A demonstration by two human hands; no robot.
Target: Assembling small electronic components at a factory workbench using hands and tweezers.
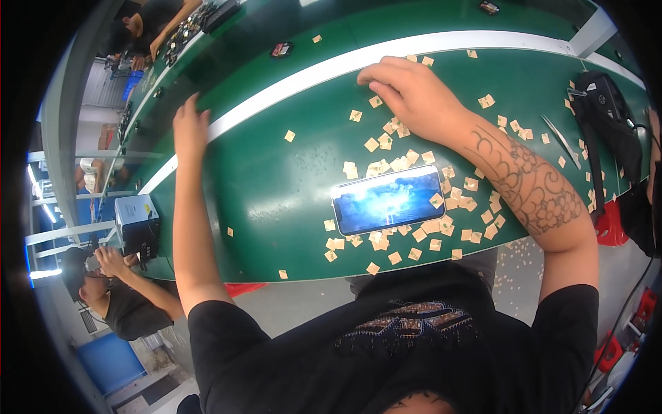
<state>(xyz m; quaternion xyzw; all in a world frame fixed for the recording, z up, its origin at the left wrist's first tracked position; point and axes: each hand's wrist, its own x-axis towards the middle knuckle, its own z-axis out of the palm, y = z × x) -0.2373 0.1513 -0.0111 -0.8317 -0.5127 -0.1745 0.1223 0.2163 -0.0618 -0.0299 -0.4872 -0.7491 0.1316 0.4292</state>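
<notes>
My left hand (191, 131) is raised by the white rail on the left, its fingers loosely apart and nothing visible in them. Farther right, my right hand (410, 95) reaches to the same rail. Its fingers are slightly bent, with the thumb a little apart, and I see nothing in its grasp. Small beige square paper pieces (372, 144) lie just below it. Nearer to me a phone (386, 200) lies on the green table (262, 186), its screen lit with a blue and white picture. Several squares surround it, and one rests on its right end.
Tweezers (562, 141) and a black strapped case (607, 100) lie at the right. A white rail (289, 79) crosses the table's far side, with a small dark part (281, 50) beyond it. A grey box (138, 221) stands at the left, near a seated person (131, 303).
</notes>
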